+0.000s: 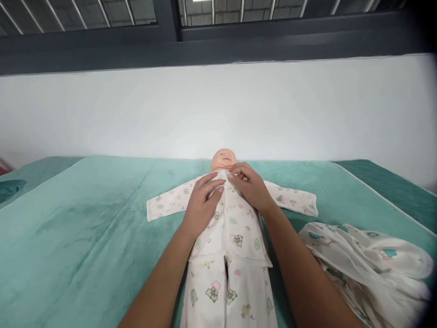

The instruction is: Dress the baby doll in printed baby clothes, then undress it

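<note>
A baby doll (223, 158) lies on its back with its head toward the wall, dressed in a white printed baby shirt (235, 228) and matching pants (213, 291). The shirt's sleeves stretch out to both sides, and its front edges meet along the middle. My left hand (206, 198) rests over the chest, fingers extended toward the front opening. At the collar, the fingers of my right hand (251, 184) are bent and pinched together on the shirt's edge just below the doll's chin. Part of the chest and shoulders is hidden under both hands.
A crumpled white printed cloth (372, 259) lies to the right of the doll, beside my right forearm. Green plush fabric (85, 228) covers the bed surface. Behind it rises a white wall (136, 114) below a dark window frame (218, 50) with metal bars.
</note>
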Demonstrator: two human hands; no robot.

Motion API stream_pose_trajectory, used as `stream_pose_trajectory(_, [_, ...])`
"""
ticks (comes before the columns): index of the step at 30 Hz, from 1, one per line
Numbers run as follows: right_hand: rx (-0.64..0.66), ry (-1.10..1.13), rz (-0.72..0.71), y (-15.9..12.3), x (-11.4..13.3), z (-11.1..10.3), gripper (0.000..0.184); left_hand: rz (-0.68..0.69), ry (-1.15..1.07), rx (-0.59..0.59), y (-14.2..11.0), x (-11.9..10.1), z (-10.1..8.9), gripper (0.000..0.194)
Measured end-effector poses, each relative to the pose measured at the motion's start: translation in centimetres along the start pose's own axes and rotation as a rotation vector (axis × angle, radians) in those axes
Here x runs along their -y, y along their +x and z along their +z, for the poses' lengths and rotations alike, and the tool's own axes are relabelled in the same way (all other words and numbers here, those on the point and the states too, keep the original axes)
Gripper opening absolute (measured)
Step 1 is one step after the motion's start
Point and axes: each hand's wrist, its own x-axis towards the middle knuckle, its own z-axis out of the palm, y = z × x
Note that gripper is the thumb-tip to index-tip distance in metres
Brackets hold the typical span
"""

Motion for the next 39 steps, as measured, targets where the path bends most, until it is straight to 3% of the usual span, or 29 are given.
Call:
stream_pose_trajectory(6, [-0.069, 0.076, 0.097, -1.6, 0.3, 0.5, 0.019, 0.038, 0.01, 0.008, 0.3, 0.0, -0.1, 0.026])
stream_pose_trajectory(22, [-0.041, 0.197, 0.248, -4.2, 0.9, 0.2, 0.025, 0.053, -0.146, -0.023, 0.1, -0.1, 0.0, 0.017])
stream_pose_trajectory(32, [-0.002, 0.212, 0.172, -3.7, 0.5, -0.1, 0.026, 0.086, -0.147, -0.017, 0.1, 0.0, 0.2, 0.015])
stream_pose_trajectory(39, [0.031, 0.262, 0.133, -3.8, 0.7, -0.1, 0.017, 0.114, -0.097, -0.015, 0.1, -0.1, 0.0, 0.017])
